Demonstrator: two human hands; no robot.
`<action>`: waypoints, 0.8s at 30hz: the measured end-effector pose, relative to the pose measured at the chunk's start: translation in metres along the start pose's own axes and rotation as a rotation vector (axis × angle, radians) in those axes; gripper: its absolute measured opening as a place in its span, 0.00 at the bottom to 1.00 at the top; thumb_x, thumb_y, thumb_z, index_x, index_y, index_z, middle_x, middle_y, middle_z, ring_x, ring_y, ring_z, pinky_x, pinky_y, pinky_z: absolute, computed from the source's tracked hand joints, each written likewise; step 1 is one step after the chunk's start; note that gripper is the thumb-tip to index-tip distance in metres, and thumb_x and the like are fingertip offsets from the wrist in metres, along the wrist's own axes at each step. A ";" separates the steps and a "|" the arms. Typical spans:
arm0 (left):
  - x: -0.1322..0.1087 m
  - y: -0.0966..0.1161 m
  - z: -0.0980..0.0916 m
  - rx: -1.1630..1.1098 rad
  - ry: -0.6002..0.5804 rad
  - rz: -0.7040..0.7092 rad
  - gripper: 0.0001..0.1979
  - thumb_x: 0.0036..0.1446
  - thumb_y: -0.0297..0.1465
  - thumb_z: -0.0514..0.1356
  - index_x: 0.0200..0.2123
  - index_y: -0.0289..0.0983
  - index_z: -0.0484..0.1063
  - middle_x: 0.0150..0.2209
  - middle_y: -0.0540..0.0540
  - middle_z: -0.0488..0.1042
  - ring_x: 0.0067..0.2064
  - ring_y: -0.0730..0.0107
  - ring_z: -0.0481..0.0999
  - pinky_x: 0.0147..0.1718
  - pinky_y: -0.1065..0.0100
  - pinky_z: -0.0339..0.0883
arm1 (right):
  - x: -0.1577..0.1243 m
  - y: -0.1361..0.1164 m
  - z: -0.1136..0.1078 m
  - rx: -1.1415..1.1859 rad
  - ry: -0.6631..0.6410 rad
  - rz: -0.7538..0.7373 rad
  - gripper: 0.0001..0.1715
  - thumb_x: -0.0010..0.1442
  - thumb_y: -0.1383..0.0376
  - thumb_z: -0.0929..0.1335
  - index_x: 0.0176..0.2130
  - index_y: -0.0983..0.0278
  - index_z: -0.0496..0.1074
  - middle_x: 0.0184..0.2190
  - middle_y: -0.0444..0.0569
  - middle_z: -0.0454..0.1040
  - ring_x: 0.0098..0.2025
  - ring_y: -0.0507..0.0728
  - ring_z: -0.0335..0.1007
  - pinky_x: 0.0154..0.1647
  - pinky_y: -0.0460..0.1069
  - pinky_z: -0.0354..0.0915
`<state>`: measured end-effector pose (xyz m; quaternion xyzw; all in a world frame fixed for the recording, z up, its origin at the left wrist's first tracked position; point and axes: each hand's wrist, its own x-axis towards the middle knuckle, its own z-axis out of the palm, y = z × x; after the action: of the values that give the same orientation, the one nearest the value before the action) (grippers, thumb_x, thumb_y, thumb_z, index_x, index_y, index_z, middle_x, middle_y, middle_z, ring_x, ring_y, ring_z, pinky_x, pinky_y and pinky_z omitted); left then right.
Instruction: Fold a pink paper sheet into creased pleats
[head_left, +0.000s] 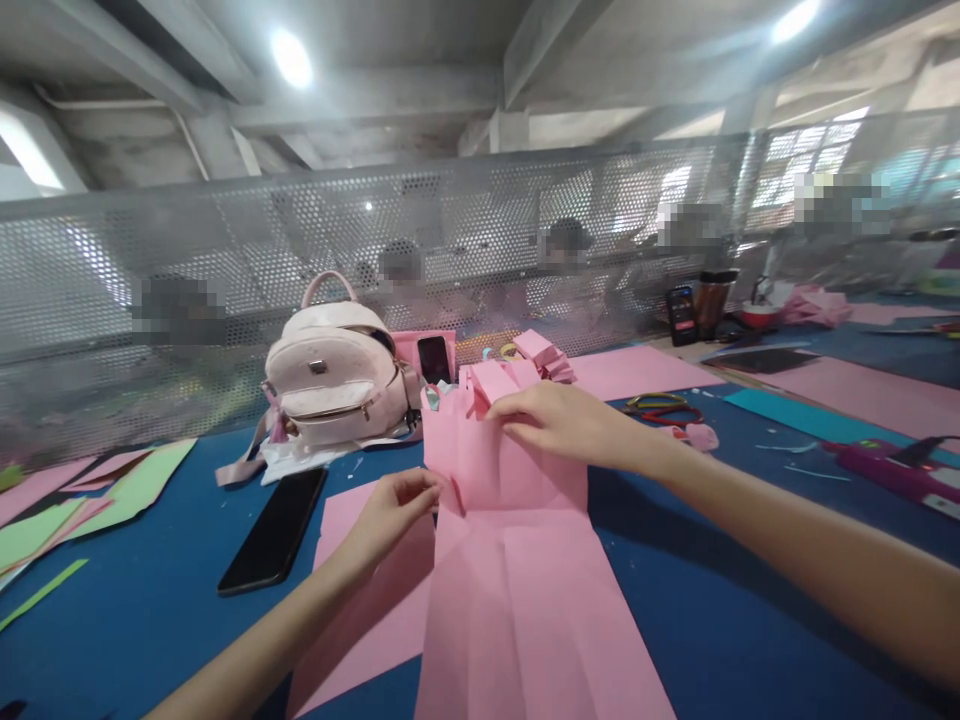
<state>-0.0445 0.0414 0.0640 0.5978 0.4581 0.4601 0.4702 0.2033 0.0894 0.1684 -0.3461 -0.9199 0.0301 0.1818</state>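
A folded pink paper (517,590) runs from the near edge of the table up to a raised, creased panel in front of me. My right hand (555,425) reaches across the top of that panel, thumb and fingers pinched at its upper edge beside some folded pink strips. At the panel's left side, my left hand (397,505) has its fingertips closed on the edge, by a small turned-out flap. Under my left wrist lies a flat pink sheet (367,600).
A black phone (274,530) and a pale pink backpack (334,375) are on the left. Scissors (664,407), a teal strip (810,415) and a purple glue gun (892,470) lie right. Green sheets (135,490) are at far left. Behind stands a perforated metal screen (465,215), people beyond.
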 end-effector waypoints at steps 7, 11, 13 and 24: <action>0.000 -0.006 0.005 -0.137 0.045 0.041 0.15 0.43 0.29 0.70 0.30 0.38 0.65 0.26 0.55 0.72 0.28 0.74 0.73 0.31 0.74 0.66 | -0.001 0.001 0.000 0.011 0.021 -0.004 0.18 0.62 0.72 0.64 0.48 0.62 0.78 0.44 0.48 0.81 0.45 0.59 0.76 0.45 0.50 0.65; -0.003 -0.004 0.009 -0.179 -0.011 -0.001 0.17 0.45 0.32 0.71 0.38 0.38 0.70 0.33 0.49 0.78 0.35 0.66 0.79 0.37 0.68 0.71 | -0.003 -0.001 0.000 0.032 0.031 -0.009 0.19 0.62 0.73 0.64 0.48 0.61 0.78 0.45 0.47 0.81 0.45 0.58 0.76 0.46 0.50 0.65; -0.005 -0.005 0.011 -0.181 -0.040 -0.027 0.15 0.46 0.34 0.71 0.37 0.36 0.74 0.35 0.45 0.80 0.37 0.62 0.79 0.39 0.66 0.72 | -0.003 -0.004 -0.001 0.063 0.035 -0.016 0.19 0.62 0.73 0.64 0.48 0.61 0.78 0.45 0.47 0.81 0.45 0.58 0.76 0.46 0.50 0.65; -0.005 0.000 0.009 -0.222 -0.016 -0.092 0.14 0.47 0.36 0.72 0.34 0.34 0.78 0.24 0.51 0.77 0.26 0.66 0.78 0.27 0.72 0.67 | -0.006 -0.008 -0.008 0.202 -0.018 -0.062 0.18 0.62 0.73 0.66 0.51 0.64 0.76 0.47 0.49 0.80 0.45 0.57 0.75 0.43 0.49 0.65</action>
<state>-0.0365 0.0349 0.0619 0.5240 0.4274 0.4811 0.5580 0.2050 0.0791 0.1756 -0.2970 -0.9241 0.1200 0.2086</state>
